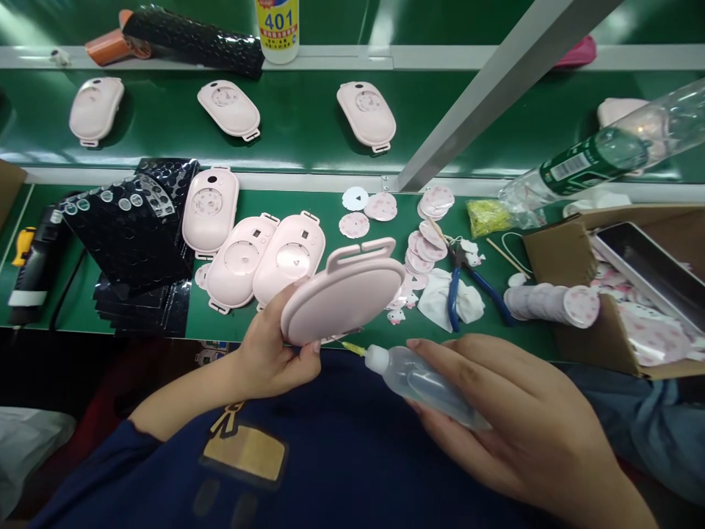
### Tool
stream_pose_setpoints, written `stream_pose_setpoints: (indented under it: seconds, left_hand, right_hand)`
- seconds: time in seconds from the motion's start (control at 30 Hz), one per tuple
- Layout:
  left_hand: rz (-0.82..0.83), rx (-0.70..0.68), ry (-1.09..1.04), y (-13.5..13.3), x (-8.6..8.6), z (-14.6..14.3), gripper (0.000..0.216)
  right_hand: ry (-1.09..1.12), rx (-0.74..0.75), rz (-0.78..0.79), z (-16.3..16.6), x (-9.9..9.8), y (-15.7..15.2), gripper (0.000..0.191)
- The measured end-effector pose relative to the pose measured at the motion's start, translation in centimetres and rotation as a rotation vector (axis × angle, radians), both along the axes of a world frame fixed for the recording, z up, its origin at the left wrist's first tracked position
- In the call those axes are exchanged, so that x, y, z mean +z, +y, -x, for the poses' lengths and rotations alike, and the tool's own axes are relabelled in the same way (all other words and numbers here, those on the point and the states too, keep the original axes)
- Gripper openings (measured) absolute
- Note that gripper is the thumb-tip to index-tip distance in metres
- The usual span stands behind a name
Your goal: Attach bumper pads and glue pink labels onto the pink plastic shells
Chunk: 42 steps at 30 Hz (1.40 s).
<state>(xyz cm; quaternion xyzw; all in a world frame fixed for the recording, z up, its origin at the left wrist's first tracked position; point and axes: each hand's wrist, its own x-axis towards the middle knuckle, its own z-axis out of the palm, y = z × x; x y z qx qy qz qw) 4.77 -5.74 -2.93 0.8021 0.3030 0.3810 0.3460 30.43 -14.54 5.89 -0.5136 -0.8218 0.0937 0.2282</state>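
My left hand [280, 353] is closed on the left edge of a pale pink oval plastic case [344, 301], tilted so that its smooth side faces me. A slotted loop runs along the case's upper edge. In my right hand [512, 404] lies a translucent squeeze bottle [427, 378] with a white cap and a thin yellow nozzle tip. That tip points left, at the case's lower edge; whether it touches is hidden. Behind the held case, similar pink cases [289, 257] rest on the green bench. Round printed discs [424, 250] lie in small piles beyond it.
Blue-handled pliers [454, 286] lie beside a white cloth [440, 301]. At right stand a cardboard box [584, 330] of printed parts and a slanted plastic bottle [595, 162]. Black sheets [126, 228] are stacked at left. A grey metal post [496, 88] crosses the upper right. A 401 glue bottle [279, 29] stands above.
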Motion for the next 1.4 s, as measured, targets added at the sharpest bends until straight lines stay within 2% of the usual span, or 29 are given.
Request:
stream_pose_setpoints:
  seconds: [0.2,0.8,1.2,1.4]
  left_hand:
    - [0.055,-0.007,0.011,-0.11,-0.23,0.29,0.086]
    - [-0.090,-0.004,0.000,0.06,-0.05,0.23,0.090]
    - [-0.056,0.014,-0.050,-0.01,0.26,-0.18,0.087]
    - [-0.103,0.030,-0.015,0.12,0.60,-0.45,0.084]
  right_hand:
    - [-0.009,0.003,0.027,-0.20,0.00,0.06,0.031]
    - [0.014,-0.006,0.039,-0.55,-0.32,-0.14,0.037]
    - [0.036,-0.008,0.034,-0.27,-0.48,0.00,0.034]
    - [0.036,-0.010,0.035,-0.13,-0.29,0.21,0.034]
